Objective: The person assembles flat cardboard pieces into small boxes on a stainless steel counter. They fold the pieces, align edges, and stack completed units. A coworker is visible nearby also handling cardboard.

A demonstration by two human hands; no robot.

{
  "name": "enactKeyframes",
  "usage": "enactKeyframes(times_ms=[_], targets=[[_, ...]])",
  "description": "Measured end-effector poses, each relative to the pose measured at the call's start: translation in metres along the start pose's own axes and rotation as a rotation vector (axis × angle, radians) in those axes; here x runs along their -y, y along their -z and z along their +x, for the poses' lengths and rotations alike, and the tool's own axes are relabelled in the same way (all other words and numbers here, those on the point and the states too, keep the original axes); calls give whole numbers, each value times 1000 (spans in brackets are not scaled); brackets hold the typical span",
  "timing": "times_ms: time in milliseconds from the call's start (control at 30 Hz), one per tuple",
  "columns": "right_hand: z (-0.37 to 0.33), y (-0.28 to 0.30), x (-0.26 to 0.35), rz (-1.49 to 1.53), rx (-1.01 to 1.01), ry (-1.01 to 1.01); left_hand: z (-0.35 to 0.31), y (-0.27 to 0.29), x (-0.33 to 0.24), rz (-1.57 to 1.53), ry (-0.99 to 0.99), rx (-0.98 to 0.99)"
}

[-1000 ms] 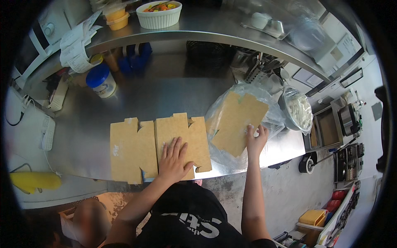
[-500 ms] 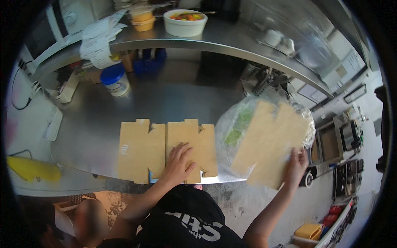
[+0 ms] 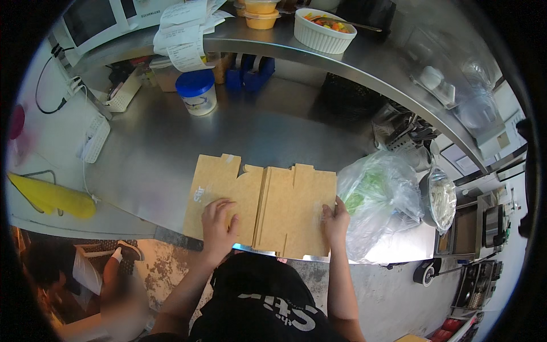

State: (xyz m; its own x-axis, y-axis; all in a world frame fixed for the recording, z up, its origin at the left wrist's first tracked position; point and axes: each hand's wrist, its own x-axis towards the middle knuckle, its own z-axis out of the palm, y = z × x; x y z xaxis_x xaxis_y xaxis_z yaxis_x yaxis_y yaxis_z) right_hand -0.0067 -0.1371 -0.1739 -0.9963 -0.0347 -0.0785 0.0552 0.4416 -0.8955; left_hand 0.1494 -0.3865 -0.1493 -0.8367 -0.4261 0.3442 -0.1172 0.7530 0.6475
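Note:
Flat brown cardboard box blanks lie at the front edge of the steel counter. The left panel (image 3: 228, 185) carries a small white print and has a notch at its top. A dark crease or gap divides it from the right panel (image 3: 299, 199); I cannot tell whether they are joined. My left hand (image 3: 217, 228) rests on the left panel, its fingers lying over the cardboard and the thumb apart. At the outer edge of the right panel, my right hand (image 3: 337, 222) grips the cardboard, thumb on top.
A clear plastic bag of greens (image 3: 373, 196) sits right of the cardboard, beside a covered metal bowl (image 3: 440, 199). Farther back stands a blue-lidded tub (image 3: 196, 94). The overhead shelf (image 3: 273, 54) holds a white dish (image 3: 325, 34). A person (image 3: 85, 279) is low at lower left.
My right hand has brought its cardboard blank leftward and down, from over the bag onto the cardboard in front of me. My left hand has shifted onto the left panel. The view has shifted.

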Motion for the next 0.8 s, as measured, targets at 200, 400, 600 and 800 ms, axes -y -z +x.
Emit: enactKeyframes(times_ms=[200,400,600,800], targets=[[-1,61,95,198,175,104,35,14,-45,-191,-279,5],[-6,77,190,-591,614,896,69,8,-87,-1049,19,583],[-22,29,108,-475,-288,584,9,-56,-96,-1295,647,-135],[-26,-1,9,-270,39,253,-58,-84,-95,-1348,814,194]])
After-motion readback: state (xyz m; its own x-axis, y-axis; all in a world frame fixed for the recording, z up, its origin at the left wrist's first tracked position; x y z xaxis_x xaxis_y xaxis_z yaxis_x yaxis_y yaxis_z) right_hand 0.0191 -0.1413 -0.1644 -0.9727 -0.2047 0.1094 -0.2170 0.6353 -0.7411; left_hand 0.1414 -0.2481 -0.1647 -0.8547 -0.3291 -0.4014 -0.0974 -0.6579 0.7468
